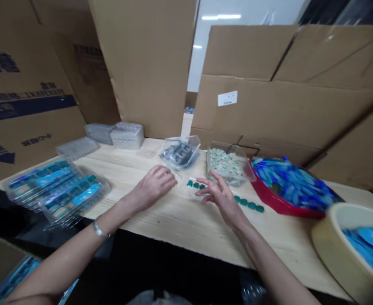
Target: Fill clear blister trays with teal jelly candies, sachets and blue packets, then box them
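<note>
Teal plastic pieces [250, 205] are lying in a slanting left-to-right row on the bench [173, 222], with the right hand [219, 195] spreading open over them and the left hand [156, 185] curling loosely, empty, just beside them!

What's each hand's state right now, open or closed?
Left hand: palm down, fingers curled; cannot tell if it holds anything.
Right hand: open, fingers spread, empty, near small teal pieces.
</note>
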Motion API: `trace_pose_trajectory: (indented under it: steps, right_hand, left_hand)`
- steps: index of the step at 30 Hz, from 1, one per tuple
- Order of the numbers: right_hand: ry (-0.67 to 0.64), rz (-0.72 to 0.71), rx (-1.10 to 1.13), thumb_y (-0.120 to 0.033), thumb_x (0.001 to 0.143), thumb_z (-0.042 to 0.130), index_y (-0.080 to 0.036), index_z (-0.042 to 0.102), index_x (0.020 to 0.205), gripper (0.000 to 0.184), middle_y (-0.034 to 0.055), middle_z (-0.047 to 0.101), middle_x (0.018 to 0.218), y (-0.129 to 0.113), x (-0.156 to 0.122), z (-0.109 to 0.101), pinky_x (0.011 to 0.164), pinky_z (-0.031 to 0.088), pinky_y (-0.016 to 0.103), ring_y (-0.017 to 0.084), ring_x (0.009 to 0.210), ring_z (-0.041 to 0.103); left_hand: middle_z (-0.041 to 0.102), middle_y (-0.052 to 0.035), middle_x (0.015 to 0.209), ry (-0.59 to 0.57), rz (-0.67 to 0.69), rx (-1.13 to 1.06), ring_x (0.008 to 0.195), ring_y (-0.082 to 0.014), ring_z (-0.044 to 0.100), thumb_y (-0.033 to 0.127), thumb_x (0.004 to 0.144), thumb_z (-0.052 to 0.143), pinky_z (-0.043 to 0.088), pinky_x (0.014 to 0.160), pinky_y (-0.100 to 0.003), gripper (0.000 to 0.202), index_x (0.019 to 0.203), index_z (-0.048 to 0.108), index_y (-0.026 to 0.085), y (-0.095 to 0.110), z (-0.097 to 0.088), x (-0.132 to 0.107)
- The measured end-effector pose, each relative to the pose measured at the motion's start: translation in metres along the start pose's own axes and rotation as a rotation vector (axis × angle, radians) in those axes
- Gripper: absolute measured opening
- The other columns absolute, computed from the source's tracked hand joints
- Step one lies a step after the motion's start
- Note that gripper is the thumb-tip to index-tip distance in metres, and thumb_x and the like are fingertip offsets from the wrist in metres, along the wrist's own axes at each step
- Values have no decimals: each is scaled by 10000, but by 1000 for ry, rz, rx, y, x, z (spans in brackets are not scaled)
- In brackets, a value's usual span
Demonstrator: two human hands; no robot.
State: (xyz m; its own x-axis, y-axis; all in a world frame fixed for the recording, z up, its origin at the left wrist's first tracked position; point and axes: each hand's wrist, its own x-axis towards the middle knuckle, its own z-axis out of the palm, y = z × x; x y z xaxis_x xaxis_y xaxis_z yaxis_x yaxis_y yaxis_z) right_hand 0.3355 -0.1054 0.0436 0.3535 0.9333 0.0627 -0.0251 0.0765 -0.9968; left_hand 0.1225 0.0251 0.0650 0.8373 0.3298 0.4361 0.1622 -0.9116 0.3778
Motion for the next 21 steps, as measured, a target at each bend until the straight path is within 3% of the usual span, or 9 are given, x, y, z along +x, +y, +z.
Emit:
trace_pose_trajectory:
  steps: [2,3,5,8,10,12,15,18,21]
  right_hand:
    - [44,51,115,-475,793,603,-201,309,1339,677,127,644,1119,5,-7,5,447,454,219,130,623,630]
    - [81,62,158,-465,787,613,-191,346,1297,637,111,666,1061,8,-12,6,425,426,203,108,566,601]
    - [161,70,229,-449,774,631,-180,399,1218,568,77,691,957,18,-23,4,432,421,198,90,516,567]
    - [248,96,314,-447,765,639,-187,416,1179,537,55,699,894,31,-45,4,463,446,208,101,536,583]
    - [273,120,347,-448,764,643,-191,424,1165,524,54,699,894,37,-60,7,460,446,204,99,535,587]
    - [274,140,353,-464,774,630,-195,436,1150,501,51,694,904,41,-72,9,472,459,207,99,542,597]
    - [251,152,235,-516,790,588,-193,468,1108,469,43,683,893,42,-79,-3,455,463,214,96,508,591]
    - [349,67,-39,-543,786,573,-169,530,918,399,9,648,731,35,-76,-42,393,400,192,68,414,500]
    - [478,-93,-279,-499,790,580,-164,565,833,339,-9,589,625,18,-65,-92,420,396,198,83,453,482]
  left_hand:
    - [668,-82,1030,-126,46,-126,1099,-259,520,270,905,436,241,1073,-481,265,1024,672,265,19,22,-13]
    - [667,-81,1044,-129,46,-191,1120,-257,518,268,897,457,218,1092,-491,254,1031,673,272,24,32,-18]
    - [612,-90,1183,7,-38,-328,1236,-268,445,285,849,555,169,1121,-505,259,1091,648,273,29,51,-27]
    - [332,-98,1471,316,-337,-715,1360,-294,299,350,765,672,248,1101,-524,587,1307,453,302,35,74,-36]
    - [223,-101,1522,343,-546,-1110,1327,-297,373,396,794,635,370,1028,-525,674,1375,296,349,43,86,-37]
    - [346,-119,1464,252,-686,-1433,1208,-281,522,377,822,610,446,960,-511,618,1349,289,342,52,94,-32]
    - [606,-113,1212,194,-808,-1563,993,-256,660,263,767,691,528,852,-454,558,1242,397,264,59,95,-13]
    - [679,-96,1070,192,-855,-1484,869,-235,697,192,715,734,570,746,-385,524,1160,459,220,51,87,17]
    - [687,-112,1059,49,-780,-1496,865,-227,699,193,733,718,572,739,-345,402,1077,511,181,35,83,47]
